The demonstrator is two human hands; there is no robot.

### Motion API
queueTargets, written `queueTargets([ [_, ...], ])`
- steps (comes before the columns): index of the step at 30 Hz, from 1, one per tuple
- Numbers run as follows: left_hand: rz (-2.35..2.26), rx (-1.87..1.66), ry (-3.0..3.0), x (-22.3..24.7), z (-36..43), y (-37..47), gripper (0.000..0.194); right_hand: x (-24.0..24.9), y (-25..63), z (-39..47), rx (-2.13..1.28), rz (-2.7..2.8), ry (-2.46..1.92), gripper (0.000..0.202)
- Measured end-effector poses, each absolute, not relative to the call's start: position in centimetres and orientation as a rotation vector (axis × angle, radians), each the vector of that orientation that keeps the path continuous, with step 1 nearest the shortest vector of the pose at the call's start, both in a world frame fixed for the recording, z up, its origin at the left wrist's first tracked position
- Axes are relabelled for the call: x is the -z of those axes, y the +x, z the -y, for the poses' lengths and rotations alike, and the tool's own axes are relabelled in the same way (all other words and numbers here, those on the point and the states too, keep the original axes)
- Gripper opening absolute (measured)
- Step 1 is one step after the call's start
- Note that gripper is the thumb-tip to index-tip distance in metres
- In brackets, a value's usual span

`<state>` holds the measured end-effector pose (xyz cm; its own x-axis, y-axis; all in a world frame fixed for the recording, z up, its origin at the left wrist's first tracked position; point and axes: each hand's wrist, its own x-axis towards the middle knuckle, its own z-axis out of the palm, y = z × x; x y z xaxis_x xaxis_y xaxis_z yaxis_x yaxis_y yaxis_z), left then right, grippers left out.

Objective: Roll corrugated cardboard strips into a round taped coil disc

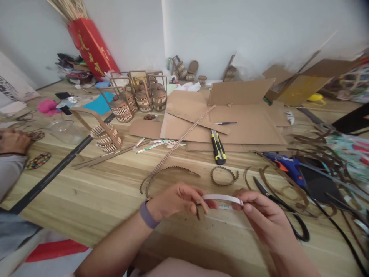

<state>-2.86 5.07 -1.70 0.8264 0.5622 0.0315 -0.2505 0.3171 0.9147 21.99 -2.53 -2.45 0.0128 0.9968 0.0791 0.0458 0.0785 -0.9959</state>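
A narrow, bowed white strip (223, 198) spans the gap between my two hands above the table. My left hand (178, 200), with a purple band at the wrist, pinches its left end, where a short brown piece (199, 211) pokes out below the fingers. At the other end, my right hand (261, 213) grips the strip between thumb and fingers. Just beyond my hands lie a curved notched strip (173, 168) and a notched strip curled into a loop (225, 177). Black-handled scissors (288, 211) rest beside my right hand.
A yellow-black utility knife (218, 148) lies by cardboard sheets (245, 123). At right is a blue glue gun (285, 165) among tangled brown strips. Small slatted baskets with tall handles, one nearer (106, 136), stand at left. Another person's hand (14, 141) rests at the left edge.
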Motion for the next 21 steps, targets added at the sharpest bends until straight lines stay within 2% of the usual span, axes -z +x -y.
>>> queueTargets([
  [4,-0.338,-0.640,1.118,2.1,-4.9,-2.8,0.033,1.3,22.0,2.4,-1.149,1.401,-1.262,0.026],
  [7,-0.355,-0.728,1.100,2.4,-4.9,-2.6,0.022,0.0,21.4,2.6,-1.019,1.551,-1.343,0.024],
  [11,-0.465,-0.768,1.114,2.6,-4.9,-2.5,0.020,-1.2,21.1,3.4,-0.609,1.824,-1.465,0.010],
  [15,-0.499,-0.763,1.138,2.9,-4.9,-2.4,0.021,-1.0,22.4,5.3,-0.159,1.921,-1.544,0.010],
  [21,-0.506,-0.658,1.212,3.0,-4.5,-2.2,0.030,0.3,26.7,9.2,0.224,1.762,-1.856,0.010],
])
